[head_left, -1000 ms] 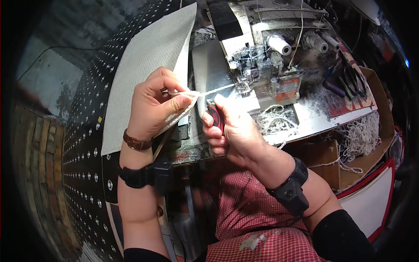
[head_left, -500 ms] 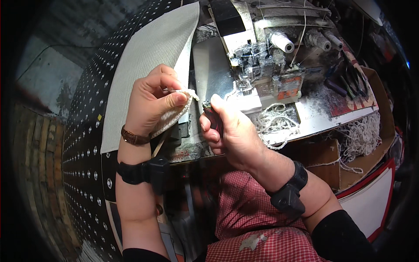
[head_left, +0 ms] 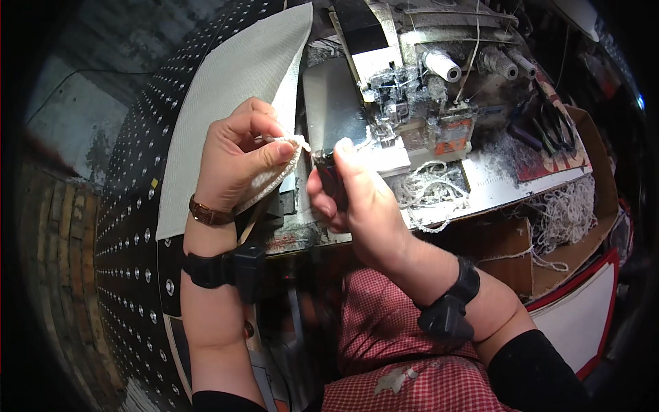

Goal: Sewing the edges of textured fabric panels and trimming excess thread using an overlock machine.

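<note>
My left hand (head_left: 240,147) pinches the corner of a white ribbed cloth (head_left: 230,89) between thumb and fingers. The cloth's stitched edge (head_left: 300,142) sticks out past my thumb, with a short thread end at its tip. In my closed right hand (head_left: 360,206) is a small dark lighter (head_left: 331,177), my thumb resting at its metal top. That top is close beside the cloth's corner, and no flame can be made out. Beyond my right hand stands an overlock sewing machine (head_left: 405,103), dusted with lint.
White trimmed thread (head_left: 432,189) lies tangled by the machine's foot. More thread scraps (head_left: 566,213) fill a cardboard box (head_left: 604,165) at the right. Scissors (head_left: 559,130) rest on the machine table (head_left: 494,180). A black studded surface (head_left: 130,206) runs along the left.
My right hand has shifted slightly left, bringing the lighter's top closer to the cloth's corner. The left hand keeps its pinch, almost in the same place.
</note>
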A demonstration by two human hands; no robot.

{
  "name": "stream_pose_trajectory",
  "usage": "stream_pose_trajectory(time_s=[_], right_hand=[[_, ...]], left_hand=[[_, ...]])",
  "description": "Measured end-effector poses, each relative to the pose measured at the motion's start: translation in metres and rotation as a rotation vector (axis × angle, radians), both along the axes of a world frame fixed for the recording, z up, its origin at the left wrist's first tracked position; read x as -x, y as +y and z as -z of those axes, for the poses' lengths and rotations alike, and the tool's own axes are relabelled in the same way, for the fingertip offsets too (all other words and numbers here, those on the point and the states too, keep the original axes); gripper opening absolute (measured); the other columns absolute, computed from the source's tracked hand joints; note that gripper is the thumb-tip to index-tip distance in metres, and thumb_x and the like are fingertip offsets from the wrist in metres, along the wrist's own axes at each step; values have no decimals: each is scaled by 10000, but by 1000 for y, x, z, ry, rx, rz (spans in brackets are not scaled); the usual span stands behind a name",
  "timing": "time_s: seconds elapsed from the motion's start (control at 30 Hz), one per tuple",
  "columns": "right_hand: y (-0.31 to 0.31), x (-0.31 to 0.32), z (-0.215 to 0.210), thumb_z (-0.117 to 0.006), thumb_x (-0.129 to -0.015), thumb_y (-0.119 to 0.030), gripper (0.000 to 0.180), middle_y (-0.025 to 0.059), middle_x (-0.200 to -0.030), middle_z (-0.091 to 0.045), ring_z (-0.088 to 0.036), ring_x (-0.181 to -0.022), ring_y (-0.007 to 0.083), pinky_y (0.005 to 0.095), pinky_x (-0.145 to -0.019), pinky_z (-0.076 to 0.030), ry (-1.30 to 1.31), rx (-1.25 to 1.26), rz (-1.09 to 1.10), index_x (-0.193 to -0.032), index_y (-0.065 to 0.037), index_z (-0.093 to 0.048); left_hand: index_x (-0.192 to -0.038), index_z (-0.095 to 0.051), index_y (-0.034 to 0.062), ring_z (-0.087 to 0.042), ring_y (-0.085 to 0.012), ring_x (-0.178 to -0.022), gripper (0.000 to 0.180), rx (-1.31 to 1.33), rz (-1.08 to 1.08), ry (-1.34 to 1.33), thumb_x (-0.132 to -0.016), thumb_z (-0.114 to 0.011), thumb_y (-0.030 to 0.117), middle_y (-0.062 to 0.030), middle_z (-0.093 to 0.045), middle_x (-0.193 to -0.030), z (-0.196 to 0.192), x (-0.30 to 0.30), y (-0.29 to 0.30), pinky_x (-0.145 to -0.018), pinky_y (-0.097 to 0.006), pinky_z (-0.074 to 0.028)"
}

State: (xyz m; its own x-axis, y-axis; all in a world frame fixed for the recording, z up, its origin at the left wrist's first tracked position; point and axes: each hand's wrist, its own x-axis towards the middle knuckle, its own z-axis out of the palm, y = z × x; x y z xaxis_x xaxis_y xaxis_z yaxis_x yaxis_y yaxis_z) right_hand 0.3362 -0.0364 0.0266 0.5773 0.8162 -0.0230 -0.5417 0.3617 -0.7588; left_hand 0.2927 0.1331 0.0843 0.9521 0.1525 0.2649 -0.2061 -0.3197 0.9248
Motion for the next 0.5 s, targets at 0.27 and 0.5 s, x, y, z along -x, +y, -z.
stream_pose_trajectory(time_s=[0.27,0.5], right_hand=[[19,28,-17,-458,-907,-100,134,-6,-786,-463,-406,-685,43,188,-624,-363,-770,-174,548,-1020,-50,-408],[-4,19,-42,-480,-859,-445,360,-20,-657,-469,-358,-483,36,186,-437,-264,-271,154,28,-850,-85,-474]], left_hand=[[-757,-588,43,-482,-93,-775,176,134,59,-223,-689,-739,103,-2,-463,-854,4,17,4,-683,-212,-410],[-698,-574,126,-445,-150,-808,225,284,67,-459,-659,-771,227,-18,-418,-874,4,127,-33,-735,-250,-374]])
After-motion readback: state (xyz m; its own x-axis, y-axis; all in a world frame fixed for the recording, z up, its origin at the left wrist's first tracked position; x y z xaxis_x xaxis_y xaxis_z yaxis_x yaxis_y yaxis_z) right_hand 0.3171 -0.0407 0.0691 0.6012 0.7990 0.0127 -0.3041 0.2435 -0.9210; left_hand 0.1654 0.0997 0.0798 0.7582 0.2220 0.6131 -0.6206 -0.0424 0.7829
